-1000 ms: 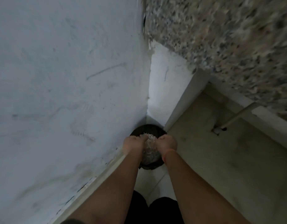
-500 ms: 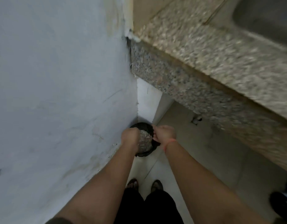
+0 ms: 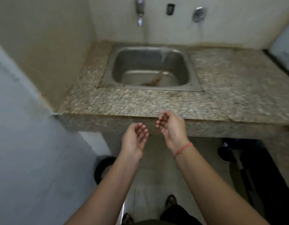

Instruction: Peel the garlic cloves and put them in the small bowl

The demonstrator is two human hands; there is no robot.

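Left hand: raised in front of the near edge of the tabletop, palm up, fingers loosely curled and together, holding nothing. Right hand: just beside it and slightly farther, palm turned toward the left, fingers relaxed and half-curled. A pale fleck sits at the thumb tip, too blurred to name. The hands are apart, not touching each other or the tabletop. A red thread bracelet is on the right wrist.

Garlic cloves and small bowl: I cannot tell where they are from this view.

Tabletop: speckled granite slab, running from the left wall to the right edge of view. A steel sink is set into it, far of the hands and slightly left. A brown streak lies on the basin floor. A wall tap is mounted above the sink's far rim. A second chrome fitting is to its right, with a small dark fitting between them.

Floor: pale tiles. A black round bin stands at near left against the grey wall, partly hidden by the left forearm. Its contents are not readable. Two sandalled feet show at the bottom, right foot and left foot.
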